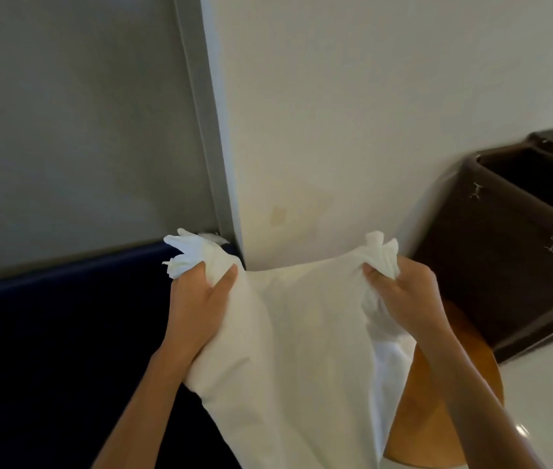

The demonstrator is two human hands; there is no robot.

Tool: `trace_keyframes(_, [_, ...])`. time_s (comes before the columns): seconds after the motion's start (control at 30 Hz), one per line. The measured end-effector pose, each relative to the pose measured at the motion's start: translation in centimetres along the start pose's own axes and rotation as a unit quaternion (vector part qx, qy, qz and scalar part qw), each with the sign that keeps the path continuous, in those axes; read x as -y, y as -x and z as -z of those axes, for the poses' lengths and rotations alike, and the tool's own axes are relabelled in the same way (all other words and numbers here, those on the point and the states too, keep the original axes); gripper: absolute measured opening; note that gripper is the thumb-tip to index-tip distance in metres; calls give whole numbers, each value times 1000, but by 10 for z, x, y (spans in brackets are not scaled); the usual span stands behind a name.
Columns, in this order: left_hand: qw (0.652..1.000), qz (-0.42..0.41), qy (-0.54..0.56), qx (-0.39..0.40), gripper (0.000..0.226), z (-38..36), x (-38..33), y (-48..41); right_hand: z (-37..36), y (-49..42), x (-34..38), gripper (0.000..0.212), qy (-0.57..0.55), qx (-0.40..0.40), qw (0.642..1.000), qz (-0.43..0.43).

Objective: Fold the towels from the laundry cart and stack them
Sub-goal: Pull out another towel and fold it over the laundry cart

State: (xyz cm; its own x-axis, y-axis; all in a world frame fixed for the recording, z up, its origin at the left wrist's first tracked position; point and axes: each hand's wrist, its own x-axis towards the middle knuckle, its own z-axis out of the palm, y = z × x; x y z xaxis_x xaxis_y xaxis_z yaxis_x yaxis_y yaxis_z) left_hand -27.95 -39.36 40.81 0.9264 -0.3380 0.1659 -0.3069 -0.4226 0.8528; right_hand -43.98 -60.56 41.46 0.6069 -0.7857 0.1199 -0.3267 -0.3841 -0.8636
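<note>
A white towel (295,333) hung in the air in front of a pale wall (336,96). It was plain and softly creased, and its two upper corners were bunched into crumpled tufts that stuck up above the hands. The left hand (197,299) and the right hand (400,292) were well apart, each with fingers and thumb curled tight round one bunched corner, so the cloth sagged a little between them. Its lower part covered the left edge of a round wooden surface (437,401) near a dark brown bin (505,248).
</note>
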Motion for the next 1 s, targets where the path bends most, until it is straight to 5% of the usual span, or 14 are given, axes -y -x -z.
trace_keyframes(0.47, [992, 84, 19, 88, 42, -173, -22, -33, 69, -128, -99, 11, 71, 39, 992, -99])
trace_keyframes(0.67, [989, 106, -31, 98, 37, -231, -22, -32, 87, -172, -160, 28, 130, 60, 980, -136])
trace_keyframes(1.0, [983, 153, -72, 73, 22, -344, -22, -6, 129, -238, -263, 21, 185, 174, 962, -97])
